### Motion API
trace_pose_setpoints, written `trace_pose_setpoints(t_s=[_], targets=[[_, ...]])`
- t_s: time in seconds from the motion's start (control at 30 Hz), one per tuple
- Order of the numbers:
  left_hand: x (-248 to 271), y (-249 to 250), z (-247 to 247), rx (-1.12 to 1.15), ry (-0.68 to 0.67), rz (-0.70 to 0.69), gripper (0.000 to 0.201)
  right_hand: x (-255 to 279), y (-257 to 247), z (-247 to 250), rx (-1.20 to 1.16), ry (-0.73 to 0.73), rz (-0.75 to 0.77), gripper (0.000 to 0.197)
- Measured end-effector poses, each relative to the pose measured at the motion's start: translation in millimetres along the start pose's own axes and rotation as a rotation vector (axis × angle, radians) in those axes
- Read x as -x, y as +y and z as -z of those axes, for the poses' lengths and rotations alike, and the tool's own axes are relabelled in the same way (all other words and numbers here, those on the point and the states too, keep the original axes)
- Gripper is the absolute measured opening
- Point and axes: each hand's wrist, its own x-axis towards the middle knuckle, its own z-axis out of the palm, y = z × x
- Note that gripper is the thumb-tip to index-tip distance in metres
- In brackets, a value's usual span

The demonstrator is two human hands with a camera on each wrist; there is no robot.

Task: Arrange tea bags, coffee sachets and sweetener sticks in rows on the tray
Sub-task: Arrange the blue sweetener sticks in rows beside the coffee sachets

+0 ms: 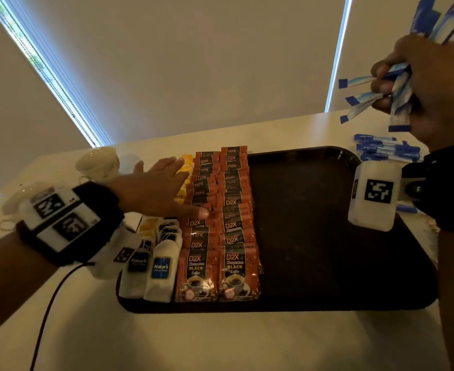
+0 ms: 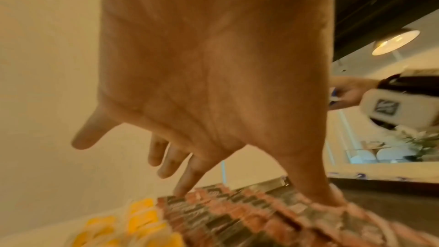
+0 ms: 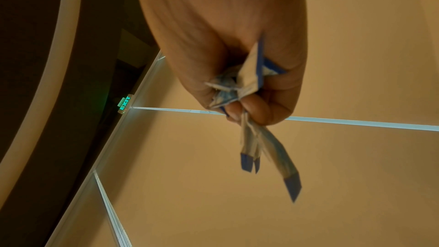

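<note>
A dark tray [image 1: 327, 236] lies on the pale table. Its left part holds rows of white tea bags [image 1: 161, 269], yellow-tagged tea bags [image 1: 187, 162] and two rows of orange coffee sachets [image 1: 234, 226] [image 2: 249, 213]. My left hand [image 1: 161, 188] [image 2: 213, 82] lies flat with straight fingers over the left sachet row, the thumb touching a sachet. High at the right, my right hand [image 1: 429, 84] [image 3: 237, 74] grips a bunch of blue-and-white sweetener sticks [image 1: 381, 97] [image 3: 266, 142]. The tray's right half is bare.
More sweetener sticks [image 1: 386, 148] lie on the table beyond the tray's far right corner. A white cup [image 1: 97, 163] and saucer stand left of the tray. A black cable [image 1: 49, 311] runs from my left wrist toward the table's near edge.
</note>
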Motion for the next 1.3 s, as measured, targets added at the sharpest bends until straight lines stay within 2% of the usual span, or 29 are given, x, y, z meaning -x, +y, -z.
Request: trace_pose_setpoints(t_s=[0.2, 0.47, 0.63, 0.77, 0.97, 1.1, 1.3], targets=[[-30, 0, 3, 0.101, -0.061, -0.1, 0.142, 1, 0, 3, -0.03, -0.034, 0.002, 0.03], [-38, -2, 0, 0.07, -0.106, -0.123, 0.138, -1, 2, 4, 0.015, -0.001, 0.007, 0.028], [-47, 7, 10, 0.07, -0.009, -0.157, 0.13, -2, 2, 5, 0.013, -0.007, 0.008, 0.029], [-56, 23, 23, 0.083, -0.001, -0.15, 0.105, 0, 1, 4, 0.0, -0.012, 0.015, 0.029], [-59, 43, 36, 0.057, -0.014, -0.149, 0.081, 2, 1, 3, -0.02, -0.017, 0.026, 0.03], [-49, 40, 38, 0.061, 0.031, -0.167, 0.095, 2, 3, 0, 0.007, -0.031, 0.017, 0.029], [-44, 38, 19, -0.02, 0.094, -0.192, 0.079, 3, 4, -5, 0.032, -0.043, 0.025, 0.029]])
